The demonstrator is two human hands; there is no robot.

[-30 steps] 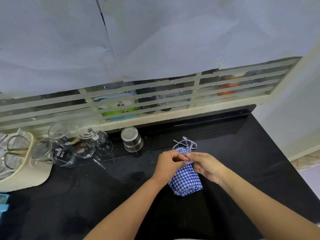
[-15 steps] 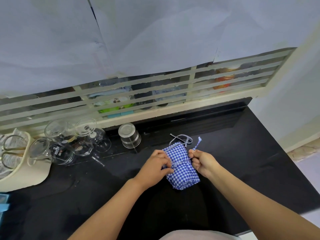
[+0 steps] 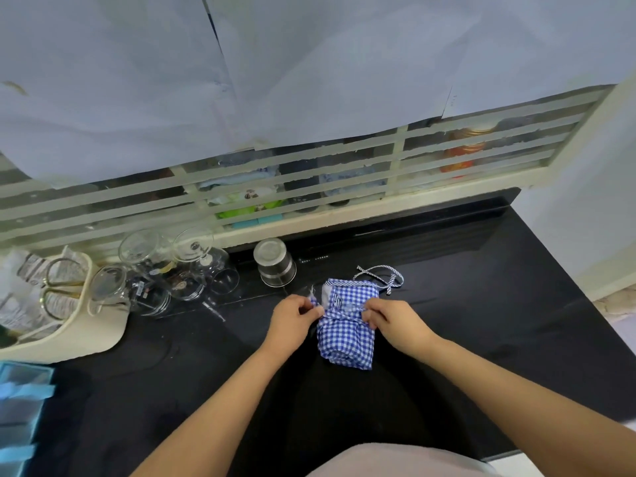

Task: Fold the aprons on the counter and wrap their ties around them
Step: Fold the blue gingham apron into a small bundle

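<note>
A blue-and-white checked apron (image 3: 346,339) lies folded into a small bundle on the black counter (image 3: 481,304). A tie runs across its upper part. My left hand (image 3: 292,323) pinches the tie's end at the bundle's left edge. My right hand (image 3: 392,320) pinches the tie at the bundle's right edge. A striped neck loop (image 3: 378,275) lies loose on the counter just behind the bundle.
An upturned steel cup (image 3: 275,263) stands behind my left hand. Several glass cups and a glass jug (image 3: 158,277) crowd the back left. A cream basket (image 3: 69,325) with scissors sits at the far left. A blue tray (image 3: 20,407) is at the left edge.
Both hands have moved apart to the bundle's sides, drawing the tie across it. The tie end that stuck up by my right hand is now pulled flat.
</note>
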